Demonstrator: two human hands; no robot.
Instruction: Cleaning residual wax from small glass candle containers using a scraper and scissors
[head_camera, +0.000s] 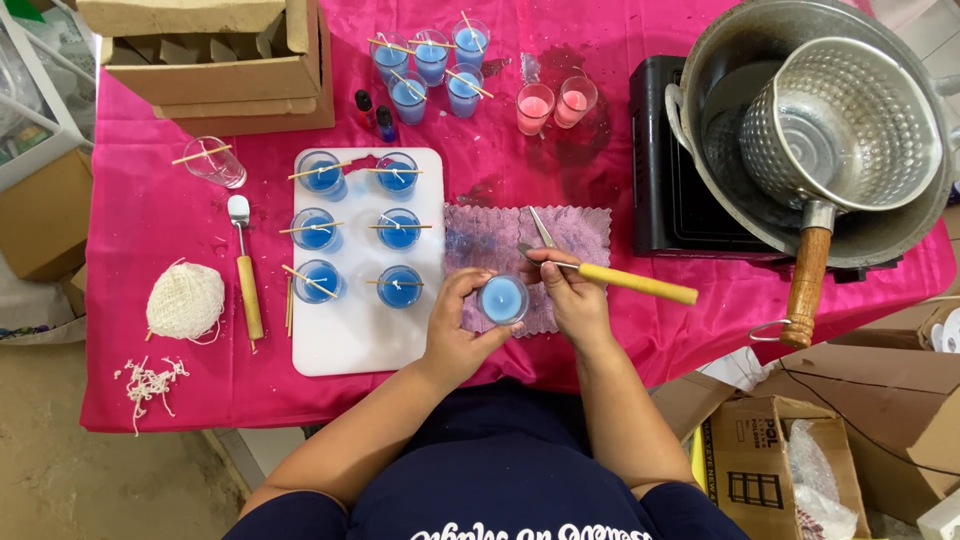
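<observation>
While left grip (462, 325) clasps blue candle glass (503, 299), right grip (568, 290) pinching yellow-handled tool (625, 282) just beside

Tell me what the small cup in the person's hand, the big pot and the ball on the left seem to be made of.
The cup in the left hand looks like clear glass, filled with matte blue wax. The pot is probably aluminium: dull silver with a dimpled, hammered inner pan on a wooden handle. The ball seems cotton string, off-white and fuzzy.
</observation>
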